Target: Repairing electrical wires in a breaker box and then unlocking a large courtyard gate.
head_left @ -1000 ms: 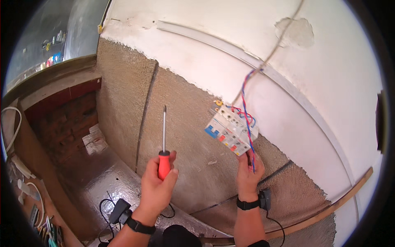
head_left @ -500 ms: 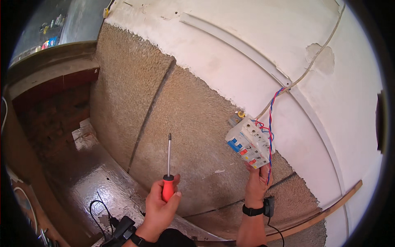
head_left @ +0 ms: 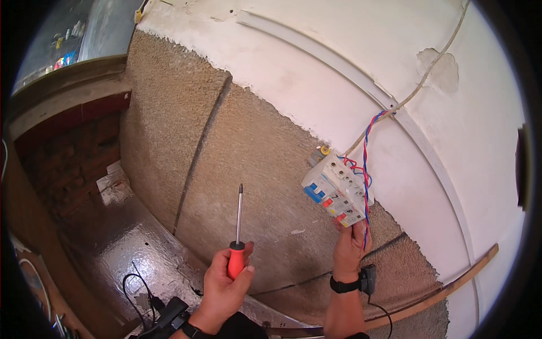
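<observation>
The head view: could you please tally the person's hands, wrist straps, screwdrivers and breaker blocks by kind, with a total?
Hands: 2, left hand and right hand
Black wrist straps: 2, left strap and right strap
Red-handled screwdriver: 1
White breaker block: 1
Total: 6

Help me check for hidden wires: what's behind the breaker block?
Rough brown wall and white plaster show around the breaker block, and a yellow fitting peeks out at its upper left. A pale cable reaches its upper edge; the breaker block hides whether it continues behind.
</observation>
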A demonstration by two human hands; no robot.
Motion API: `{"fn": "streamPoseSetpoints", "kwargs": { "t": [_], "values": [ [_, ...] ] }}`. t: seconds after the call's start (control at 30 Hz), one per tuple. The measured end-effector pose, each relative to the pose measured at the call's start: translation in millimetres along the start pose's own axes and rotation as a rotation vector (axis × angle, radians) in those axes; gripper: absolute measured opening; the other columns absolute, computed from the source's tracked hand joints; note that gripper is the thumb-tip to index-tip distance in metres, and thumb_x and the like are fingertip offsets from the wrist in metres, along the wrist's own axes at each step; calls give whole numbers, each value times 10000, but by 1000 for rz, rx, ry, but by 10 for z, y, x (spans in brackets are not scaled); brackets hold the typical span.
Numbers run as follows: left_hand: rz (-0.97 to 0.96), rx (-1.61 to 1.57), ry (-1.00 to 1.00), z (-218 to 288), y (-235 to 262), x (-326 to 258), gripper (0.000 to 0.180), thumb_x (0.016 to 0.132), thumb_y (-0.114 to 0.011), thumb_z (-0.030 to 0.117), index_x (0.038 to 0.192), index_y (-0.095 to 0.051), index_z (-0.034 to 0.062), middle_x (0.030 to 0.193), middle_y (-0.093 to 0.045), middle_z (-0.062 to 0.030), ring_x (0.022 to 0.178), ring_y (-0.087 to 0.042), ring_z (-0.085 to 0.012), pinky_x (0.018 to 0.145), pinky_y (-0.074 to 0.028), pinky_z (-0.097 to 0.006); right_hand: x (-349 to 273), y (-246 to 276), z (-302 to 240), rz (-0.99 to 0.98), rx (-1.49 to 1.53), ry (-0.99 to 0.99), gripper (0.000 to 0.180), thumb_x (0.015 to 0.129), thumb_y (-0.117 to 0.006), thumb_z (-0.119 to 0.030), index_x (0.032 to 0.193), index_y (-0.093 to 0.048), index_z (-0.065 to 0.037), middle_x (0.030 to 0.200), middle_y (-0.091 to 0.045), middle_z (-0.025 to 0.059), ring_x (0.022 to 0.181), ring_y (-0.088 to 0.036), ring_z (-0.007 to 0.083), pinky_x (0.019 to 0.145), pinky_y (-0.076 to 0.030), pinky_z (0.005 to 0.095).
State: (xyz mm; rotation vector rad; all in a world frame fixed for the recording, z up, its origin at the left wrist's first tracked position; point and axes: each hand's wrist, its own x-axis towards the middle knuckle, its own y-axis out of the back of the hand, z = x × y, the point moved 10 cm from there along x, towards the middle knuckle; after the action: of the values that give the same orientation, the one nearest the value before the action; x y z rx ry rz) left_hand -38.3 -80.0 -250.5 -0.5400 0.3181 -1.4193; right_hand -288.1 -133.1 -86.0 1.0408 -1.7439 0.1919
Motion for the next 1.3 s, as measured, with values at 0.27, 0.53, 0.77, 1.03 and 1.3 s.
{"fn": "streamPoseSetpoints", "kwargs": {
  "t": [0.27, 0.53, 0.77, 1.03, 1.3],
  "values": [
    [37, 44, -13, 64, -25, -184, 359, 889, -561, -1, 1227, -440, 1, 1291, -552, -145, 1211, -526, -225, 1003, -426, -352, 28, -22, -126, 4, 58, 21, 159, 895, -573, -25, 1018, -655, 35, 826, -636, 98, 724, -577, 152, 661, -446, 274],
    [109, 54, -46, 124, 4, -546, 351, 895, -558, 15, 1230, -452, 6, 1258, -574, -128, 1157, -559, -214, 974, -449, -350, 52, 16, -39, 12, -15, 79, 167, 873, -621, -55, 1025, -657, 5, 836, -668, 100, 732, -640, 199, 674, -493, 316],
    [152, 154, -10, 183, -98, -900, 334, 892, -559, 19, 1206, -446, -6, 1237, -574, -144, 1141, -568, -225, 990, -438, -354, 33, 72, -66, 61, 126, -82, 122, 880, -637, -86, 976, -648, -12, 870, -675, 136, 770, -686, 208, 673, -520, 321],
    [125, 301, -15, 196, -336, -1143, 368, 884, -571, 6, 1222, -427, -12, 1241, -566, -153, 1145, -568, -236, 982, -447, -353, -39, 51, 101, -50, 244, -188, 203, 903, -623, -110, 1080, -654, -15, 842, -667, 121, 738, -629, 150, 684, -490, 275],
    [106, 322, -22, 190, -554, -1288, 393, 885, -568, 20, 1246, -416, -12, 1245, -565, -160, 1152, -566, -247, 972, -452, -353, -29, 76, 58, -74, 251, -190, 237, 910, -612, -121, 1115, -658, -11, 950, -685, 154, 853, -662, 181, 755, -501, 288]
  ]
}}
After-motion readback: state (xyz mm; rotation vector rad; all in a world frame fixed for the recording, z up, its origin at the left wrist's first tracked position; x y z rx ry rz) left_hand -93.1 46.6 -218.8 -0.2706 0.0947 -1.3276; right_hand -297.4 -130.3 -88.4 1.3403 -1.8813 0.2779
